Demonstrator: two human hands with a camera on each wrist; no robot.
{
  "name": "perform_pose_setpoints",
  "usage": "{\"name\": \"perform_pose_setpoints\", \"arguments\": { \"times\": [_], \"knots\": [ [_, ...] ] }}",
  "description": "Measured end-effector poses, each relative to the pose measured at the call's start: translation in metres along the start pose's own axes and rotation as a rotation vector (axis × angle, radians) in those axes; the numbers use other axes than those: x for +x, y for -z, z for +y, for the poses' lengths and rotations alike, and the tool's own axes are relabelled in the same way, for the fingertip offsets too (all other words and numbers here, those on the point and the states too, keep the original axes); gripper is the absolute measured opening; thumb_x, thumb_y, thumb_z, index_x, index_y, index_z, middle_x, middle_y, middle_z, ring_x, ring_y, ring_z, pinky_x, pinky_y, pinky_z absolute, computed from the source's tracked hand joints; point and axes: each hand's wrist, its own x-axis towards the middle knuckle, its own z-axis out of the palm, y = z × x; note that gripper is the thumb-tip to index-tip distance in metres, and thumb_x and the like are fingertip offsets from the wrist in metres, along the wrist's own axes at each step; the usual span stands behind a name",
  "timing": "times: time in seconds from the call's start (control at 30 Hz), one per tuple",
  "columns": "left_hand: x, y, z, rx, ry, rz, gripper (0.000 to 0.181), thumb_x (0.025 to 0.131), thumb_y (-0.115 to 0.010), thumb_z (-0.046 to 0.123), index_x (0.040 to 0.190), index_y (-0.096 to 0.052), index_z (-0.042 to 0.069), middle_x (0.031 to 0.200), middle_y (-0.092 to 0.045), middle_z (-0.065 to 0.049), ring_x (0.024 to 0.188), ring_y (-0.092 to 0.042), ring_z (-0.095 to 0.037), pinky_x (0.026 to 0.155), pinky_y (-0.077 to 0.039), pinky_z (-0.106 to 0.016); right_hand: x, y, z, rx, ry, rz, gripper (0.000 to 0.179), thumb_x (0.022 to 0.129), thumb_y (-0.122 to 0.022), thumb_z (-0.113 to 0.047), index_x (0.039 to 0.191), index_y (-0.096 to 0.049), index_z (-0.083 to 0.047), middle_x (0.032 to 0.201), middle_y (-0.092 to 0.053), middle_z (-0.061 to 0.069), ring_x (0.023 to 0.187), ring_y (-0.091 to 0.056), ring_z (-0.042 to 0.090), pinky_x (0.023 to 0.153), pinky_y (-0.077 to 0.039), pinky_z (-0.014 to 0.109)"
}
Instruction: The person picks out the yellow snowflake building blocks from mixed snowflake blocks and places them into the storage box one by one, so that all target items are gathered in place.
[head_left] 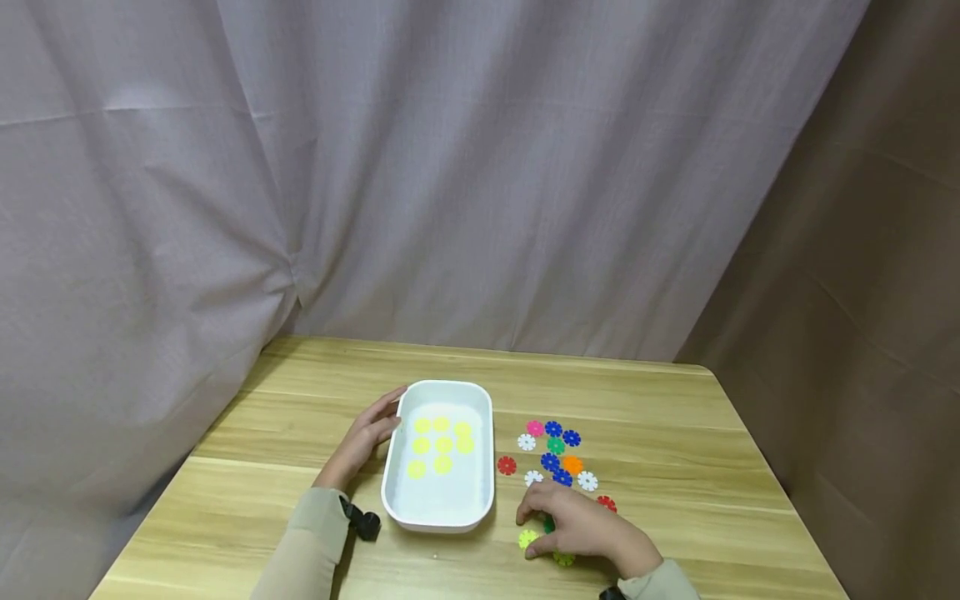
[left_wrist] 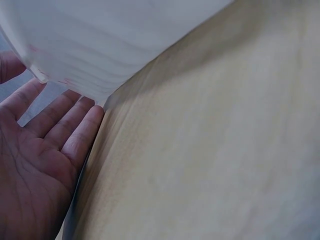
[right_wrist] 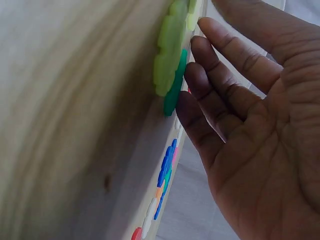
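Observation:
A white rectangular tray (head_left: 438, 518) stands on the table, with several yellow notched plastic discs (head_left: 444, 444) flat on its floor. My left hand (head_left: 367, 433) rests along its left side, fingers nearly straight. In the left wrist view, the fingertips (left_wrist: 92, 112) meet the tray's outer wall (left_wrist: 100, 45). My right hand (head_left: 573, 525) is low over the table right of the tray, thumb and fingers spread apart around a yellow-green notched disc (head_left: 528, 539). Beneath the hand, another yellow-green disc (right_wrist: 169, 50) overlaps a green disc (right_wrist: 176, 87) in the right wrist view.
Several loose notched discs lie beyond the right hand, among them a red disc (head_left: 507, 465), an orange disc (head_left: 573, 465), a pink disc (head_left: 535, 427) and a white disc (head_left: 588, 481). Grey curtains (head_left: 480, 183) hang behind the wooden table (head_left: 637, 400).

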Motion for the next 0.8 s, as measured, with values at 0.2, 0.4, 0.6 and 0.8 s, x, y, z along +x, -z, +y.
{"name": "perform_pose_setpoints", "arguments": {
  "times": [0.2, 0.4, 0.6, 0.8],
  "knots": [
    [-0.0019, 0.0, -0.0009, -0.02, -0.007, -0.015, 0.055, 0.101, -0.053, 0.012, 0.154, -0.044, 0.02, 0.148, -0.049, -0.02, 0.131, -0.052, -0.037, 0.105, -0.048, -0.037, -0.0007, -0.0033, 0.0021, -0.046, 0.0, 0.002, 0.029, 0.077, -0.084, -0.043, 0.097, -0.07, -0.028, 0.1, -0.059, -0.019, 0.093, -0.052, 0.002, 0.088, -0.05, 0.027],
    [0.0006, 0.0004, -0.0021, -0.04, -0.022, -0.029, 0.054, 0.101, -0.052, 0.01, 0.154, -0.044, 0.02, 0.147, -0.05, -0.021, 0.131, -0.052, -0.038, 0.103, -0.05, -0.035, 0.0017, -0.0026, 0.0021, -0.054, -0.008, 0.005, 0.027, 0.077, -0.084, -0.044, 0.094, -0.069, -0.028, 0.097, -0.058, -0.02, 0.09, -0.051, 0.001, 0.084, -0.05, 0.025],
    [0.0018, 0.0006, -0.0022, -0.034, -0.025, -0.031, 0.054, 0.101, -0.052, 0.01, 0.154, -0.043, 0.019, 0.146, -0.05, -0.022, 0.13, -0.053, -0.038, 0.102, -0.05, -0.034, -0.0003, 0.0008, 0.0036, -0.039, -0.008, 0.023, 0.034, 0.074, -0.085, -0.045, 0.096, -0.069, -0.025, 0.097, -0.06, -0.017, 0.088, -0.052, 0.004, 0.082, -0.05, 0.025],
    [0.0018, 0.0009, -0.0027, -0.027, -0.03, -0.028, 0.054, 0.102, -0.051, 0.01, 0.154, -0.042, 0.019, 0.147, -0.049, -0.022, 0.13, -0.053, -0.039, 0.102, -0.05, -0.034, -0.0018, 0.0014, 0.0068, -0.035, 0.025, 0.043, 0.03, 0.076, -0.085, -0.041, 0.094, -0.069, -0.024, 0.095, -0.059, -0.016, 0.086, -0.052, 0.004, 0.079, -0.05, 0.023]
  ]
}}
